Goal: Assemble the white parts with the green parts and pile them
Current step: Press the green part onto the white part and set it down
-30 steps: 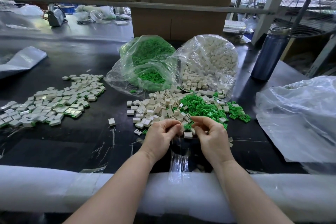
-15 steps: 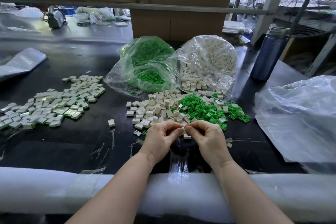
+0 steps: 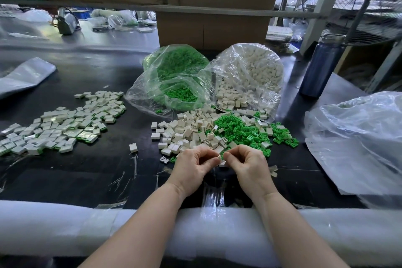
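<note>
Both hands meet over the black table's (image 3: 87,180) near edge: the left hand (image 3: 191,167) and right hand (image 3: 248,167) pinch together, fingertips touching, apparently pressing a white part into a green part, though both are mostly hidden. These small clips look light, stiff and slick, best pinched by their flat sides. Loose white parts (image 3: 187,128) and green parts (image 3: 241,130) lie heaped just beyond.

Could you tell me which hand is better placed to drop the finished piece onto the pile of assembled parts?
Probably the left hand. The pile of assembled parts lies on its side of the table, so the right hand would have to cross over. Both hands meet at a small part now.
</note>
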Action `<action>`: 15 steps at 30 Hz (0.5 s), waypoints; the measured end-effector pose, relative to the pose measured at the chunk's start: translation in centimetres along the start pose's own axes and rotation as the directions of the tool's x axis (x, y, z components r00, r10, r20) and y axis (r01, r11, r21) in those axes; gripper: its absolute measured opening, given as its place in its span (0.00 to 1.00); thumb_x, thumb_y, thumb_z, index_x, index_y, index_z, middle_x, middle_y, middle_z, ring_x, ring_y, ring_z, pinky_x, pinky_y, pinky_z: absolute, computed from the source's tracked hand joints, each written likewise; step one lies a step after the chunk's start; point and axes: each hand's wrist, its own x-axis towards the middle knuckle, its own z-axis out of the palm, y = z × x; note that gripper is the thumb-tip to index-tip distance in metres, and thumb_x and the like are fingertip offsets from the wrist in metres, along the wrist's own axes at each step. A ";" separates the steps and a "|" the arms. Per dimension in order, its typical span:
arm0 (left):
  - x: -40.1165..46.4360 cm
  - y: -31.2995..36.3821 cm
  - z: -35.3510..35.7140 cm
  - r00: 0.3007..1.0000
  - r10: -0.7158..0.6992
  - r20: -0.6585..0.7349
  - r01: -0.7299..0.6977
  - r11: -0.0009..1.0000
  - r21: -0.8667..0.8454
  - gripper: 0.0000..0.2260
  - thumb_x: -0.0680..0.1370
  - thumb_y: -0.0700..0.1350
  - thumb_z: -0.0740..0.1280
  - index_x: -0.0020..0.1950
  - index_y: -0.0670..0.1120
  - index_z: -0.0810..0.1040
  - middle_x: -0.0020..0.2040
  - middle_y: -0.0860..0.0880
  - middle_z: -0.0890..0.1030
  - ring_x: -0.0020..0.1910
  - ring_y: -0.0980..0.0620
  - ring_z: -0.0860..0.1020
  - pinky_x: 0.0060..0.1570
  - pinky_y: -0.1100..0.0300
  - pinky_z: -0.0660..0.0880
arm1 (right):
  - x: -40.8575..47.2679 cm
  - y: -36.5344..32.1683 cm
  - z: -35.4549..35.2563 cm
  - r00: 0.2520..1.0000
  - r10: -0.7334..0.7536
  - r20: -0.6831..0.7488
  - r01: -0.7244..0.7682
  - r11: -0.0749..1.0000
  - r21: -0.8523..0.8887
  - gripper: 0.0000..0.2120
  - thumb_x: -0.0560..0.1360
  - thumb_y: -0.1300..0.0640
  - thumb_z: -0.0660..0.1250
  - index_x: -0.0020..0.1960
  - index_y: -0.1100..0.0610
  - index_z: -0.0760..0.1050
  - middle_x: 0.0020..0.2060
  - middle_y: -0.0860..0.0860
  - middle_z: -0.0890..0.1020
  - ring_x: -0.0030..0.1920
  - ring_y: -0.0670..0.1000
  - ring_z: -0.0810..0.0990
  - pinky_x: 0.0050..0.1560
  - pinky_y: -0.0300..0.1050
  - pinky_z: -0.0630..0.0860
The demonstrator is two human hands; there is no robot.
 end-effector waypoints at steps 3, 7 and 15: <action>0.0 -0.1 0.0 1.000 -0.008 -0.004 0.008 0.999 0.033 0.05 0.73 0.39 0.71 0.48 0.41 0.82 0.45 0.46 0.83 0.47 0.50 0.80 0.53 0.61 0.76 | 0.1 0.0 0.2 1.000 0.026 0.016 -0.026 0.999 -0.047 0.10 0.72 0.59 0.71 0.33 0.52 0.77 0.28 0.48 0.79 0.34 0.50 0.78 0.42 0.47 0.77; 0.0 -0.2 0.1 1.000 -0.014 0.000 0.014 0.998 0.063 0.06 0.73 0.39 0.71 0.48 0.40 0.83 0.45 0.46 0.83 0.46 0.51 0.81 0.52 0.62 0.76 | 0.1 0.0 0.2 0.998 0.032 0.045 -0.028 0.995 -0.091 0.08 0.73 0.58 0.70 0.36 0.58 0.78 0.29 0.49 0.78 0.35 0.54 0.77 0.44 0.52 0.76; -0.1 -0.5 0.1 1.000 0.013 0.002 -0.013 0.989 0.150 0.04 0.72 0.40 0.72 0.46 0.43 0.83 0.41 0.51 0.82 0.42 0.55 0.79 0.48 0.67 0.74 | 0.2 0.2 0.1 0.994 0.047 0.094 -0.033 0.990 -0.140 0.07 0.72 0.58 0.70 0.36 0.58 0.78 0.29 0.48 0.77 0.35 0.51 0.75 0.42 0.51 0.75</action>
